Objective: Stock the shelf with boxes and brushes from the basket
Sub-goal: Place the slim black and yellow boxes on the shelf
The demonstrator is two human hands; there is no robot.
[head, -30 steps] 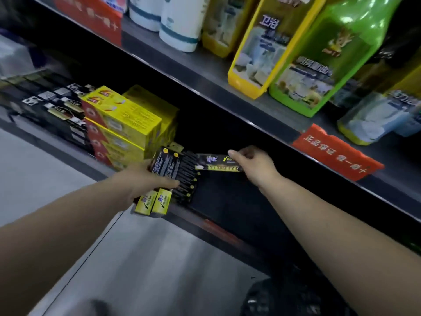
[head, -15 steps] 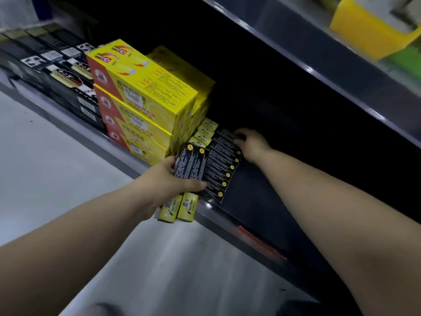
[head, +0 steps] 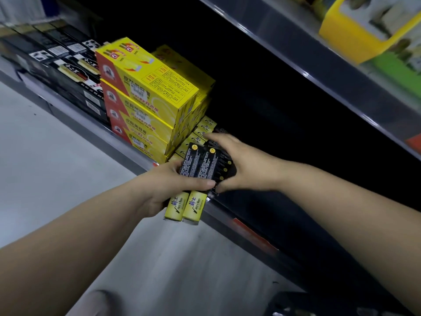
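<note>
My left hand [head: 164,185] grips two slim black-and-yellow boxes [head: 196,176] side by side, their yellow ends pointing down past the shelf's front edge. My right hand [head: 237,165] lies over a row of the same slim boxes [head: 224,166] resting on the lower shelf [head: 262,233], fingers reaching over their far ends and thumb at the near end. More yellow box ends [head: 206,128] show just beyond my right fingers. The basket [head: 319,304] shows only as a dark corner at the bottom right.
A stack of yellow-and-red boxes [head: 145,103] stands directly left of the slim boxes. Long black boxes [head: 61,62] fill the shelf further left. The upper shelf edge [head: 319,71] runs overhead with yellow and green packs [head: 369,37] on it. Grey floor lies below.
My right hand has pulled back from the far end of the shelved row toward the near end, beside my left hand. The camera has moved closer. My left hand still holds its two boxes.
</note>
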